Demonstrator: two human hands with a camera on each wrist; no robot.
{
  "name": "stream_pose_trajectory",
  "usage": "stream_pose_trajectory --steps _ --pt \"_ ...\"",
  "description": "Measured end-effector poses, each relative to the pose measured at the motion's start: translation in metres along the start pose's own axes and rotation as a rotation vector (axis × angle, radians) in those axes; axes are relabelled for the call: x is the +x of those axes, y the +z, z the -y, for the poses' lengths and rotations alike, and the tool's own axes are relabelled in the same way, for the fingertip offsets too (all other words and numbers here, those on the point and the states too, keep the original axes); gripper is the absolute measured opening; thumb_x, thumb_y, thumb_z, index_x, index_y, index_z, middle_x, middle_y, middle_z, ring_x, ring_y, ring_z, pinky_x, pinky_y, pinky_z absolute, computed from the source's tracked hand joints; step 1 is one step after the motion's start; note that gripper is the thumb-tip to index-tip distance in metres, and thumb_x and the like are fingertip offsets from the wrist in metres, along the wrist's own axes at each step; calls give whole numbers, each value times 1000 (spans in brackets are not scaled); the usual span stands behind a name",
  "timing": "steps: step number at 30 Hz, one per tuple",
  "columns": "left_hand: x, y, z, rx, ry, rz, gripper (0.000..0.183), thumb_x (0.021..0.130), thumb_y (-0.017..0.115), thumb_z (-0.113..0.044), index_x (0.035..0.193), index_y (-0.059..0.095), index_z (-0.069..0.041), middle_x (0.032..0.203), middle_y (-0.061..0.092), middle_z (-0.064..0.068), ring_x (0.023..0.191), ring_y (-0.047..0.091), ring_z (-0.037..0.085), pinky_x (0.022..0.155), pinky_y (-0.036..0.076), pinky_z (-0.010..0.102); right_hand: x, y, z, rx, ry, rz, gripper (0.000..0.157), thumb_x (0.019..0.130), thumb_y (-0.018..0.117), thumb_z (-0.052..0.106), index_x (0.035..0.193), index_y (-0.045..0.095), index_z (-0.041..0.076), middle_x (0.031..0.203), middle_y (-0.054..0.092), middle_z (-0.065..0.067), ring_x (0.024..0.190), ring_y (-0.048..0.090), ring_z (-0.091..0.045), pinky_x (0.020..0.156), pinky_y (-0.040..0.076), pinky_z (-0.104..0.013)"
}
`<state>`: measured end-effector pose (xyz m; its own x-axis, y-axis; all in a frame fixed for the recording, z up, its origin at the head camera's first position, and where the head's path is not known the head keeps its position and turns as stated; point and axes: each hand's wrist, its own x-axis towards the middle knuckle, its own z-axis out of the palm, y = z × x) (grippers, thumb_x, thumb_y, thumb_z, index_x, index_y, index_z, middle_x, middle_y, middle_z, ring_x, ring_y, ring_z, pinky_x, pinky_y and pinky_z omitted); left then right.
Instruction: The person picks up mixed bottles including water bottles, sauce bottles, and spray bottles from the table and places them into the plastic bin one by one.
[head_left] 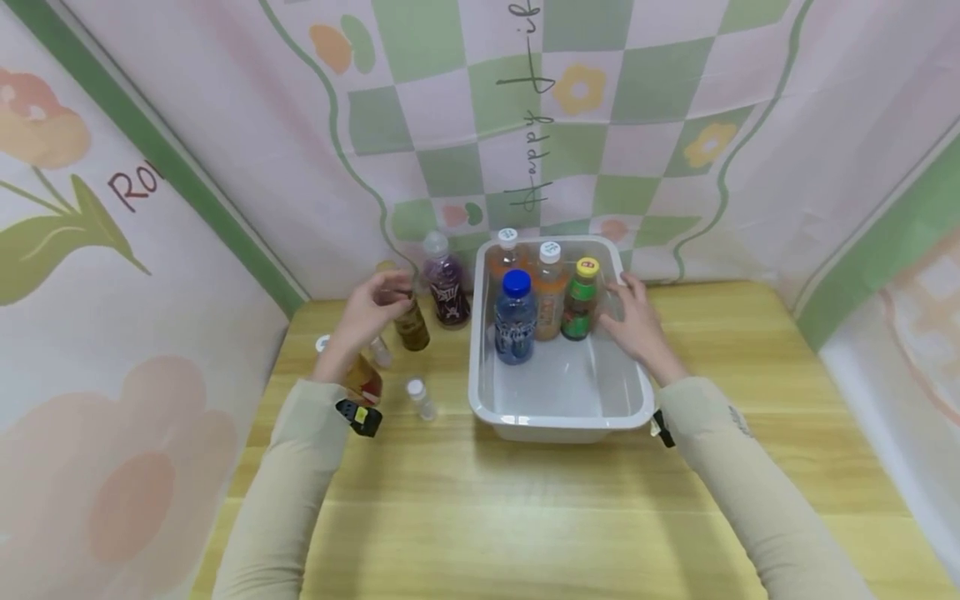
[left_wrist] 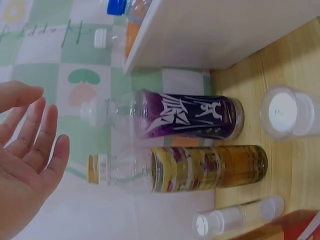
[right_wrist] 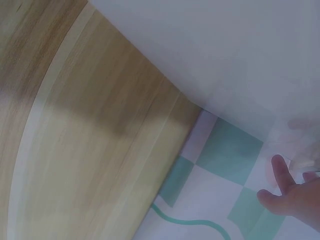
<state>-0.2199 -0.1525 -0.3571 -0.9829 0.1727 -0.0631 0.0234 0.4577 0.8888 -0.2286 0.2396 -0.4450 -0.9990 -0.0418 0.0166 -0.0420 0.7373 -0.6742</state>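
Note:
My left hand point(head_left: 375, 308), fingers loosely bent, hovers by the yellow cap of an amber drink bottle point(left_wrist: 210, 167). In the left wrist view a gap separates hand and bottle. A purple drink bottle point(head_left: 447, 292) stands beside it. At the right rim of a white plastic basin point(head_left: 562, 421) is my right hand point(head_left: 637, 329), thumb and some fingers over the inside, others spread outside. Whether it touches the rim is unclear. Inside the basin stand a green-labelled bottle point(head_left: 579, 304) with yellow cap, a blue-capped bottle point(head_left: 515, 325) and two white-capped orange drink bottles point(head_left: 550, 296).
Left of the basin, a small clear white-capped bottle point(head_left: 422, 400) stands on the wooden table point(head_left: 510, 508). Another small bottle point(head_left: 380, 352) and an orange drink bottle point(head_left: 365, 383) are partly behind my left arm. A patterned curtain point(head_left: 510, 108) hangs behind.

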Motion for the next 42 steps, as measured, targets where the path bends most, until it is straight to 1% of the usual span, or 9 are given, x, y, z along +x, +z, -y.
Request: stream_pose_trajectory --steps 6,11,20,29,31,35,37,39,42 --pt "-5 -11 8 -17 -31 -10 47 93 54 -3 138 46 -7 136 52 20 124 51 33 107 45 44 1 -1 -1 5 2 9 60 91 52 14 144 31 -5 159 6 -23 137 21 -56 105 26 -74" --pt "-10 -22 14 38 -7 -22 46 92 53 -1 138 44 -3 136 51 23 123 51 36 109 43 45 1 -1 -1 2 4 18 60 91 51 14 145 30 -5 159 5 -23 137 21 -56 106 25 -73" --pt "-15 -43 34 91 -31 -57 46 93 54 -4 138 44 -4 134 53 19 120 53 35 105 46 46 0 -3 0 15 -4 10 60 91 52 12 144 30 -6 158 5 -24 137 21 -56 105 26 -73" --pt "-26 -56 54 12 -91 -115 49 94 51 -7 142 39 -6 141 47 21 128 46 35 111 39 50 -1 -2 1 16 -4 5 59 91 51 11 144 30 -6 158 5 -24 137 22 -56 105 27 -73" --pt "-28 -58 58 11 -91 -130 49 94 52 -8 142 39 -5 140 47 21 126 48 32 110 40 47 -1 -2 1 18 -5 3 59 91 51 11 144 31 -7 158 5 -24 137 22 -56 105 28 -72" --pt "-34 -62 66 23 -100 -163 50 94 53 -9 142 39 -3 139 48 21 115 52 14 104 45 31 -1 -3 1 18 -8 2 59 91 52 11 143 31 -7 158 6 -25 137 22 -55 106 27 -72" --pt "-37 -64 70 28 -116 -175 50 95 52 -10 142 38 -3 139 47 20 113 51 10 102 45 25 -1 -2 1 16 -7 5 59 91 52 11 143 31 -7 158 5 -24 137 22 -55 106 27 -71" --pt "-40 -66 74 13 -131 -182 52 95 52 -8 144 35 -2 142 45 21 117 52 15 104 44 28 -1 -2 1 16 -2 8 59 91 52 11 144 30 -6 159 5 -23 138 22 -55 106 27 -71" --pt "-43 -68 80 -25 -155 -182 58 94 52 -7 147 28 -3 147 38 23 130 44 32 112 39 41 -1 -2 1 18 0 8 59 91 52 11 144 30 -6 159 5 -23 138 21 -54 106 27 -71"
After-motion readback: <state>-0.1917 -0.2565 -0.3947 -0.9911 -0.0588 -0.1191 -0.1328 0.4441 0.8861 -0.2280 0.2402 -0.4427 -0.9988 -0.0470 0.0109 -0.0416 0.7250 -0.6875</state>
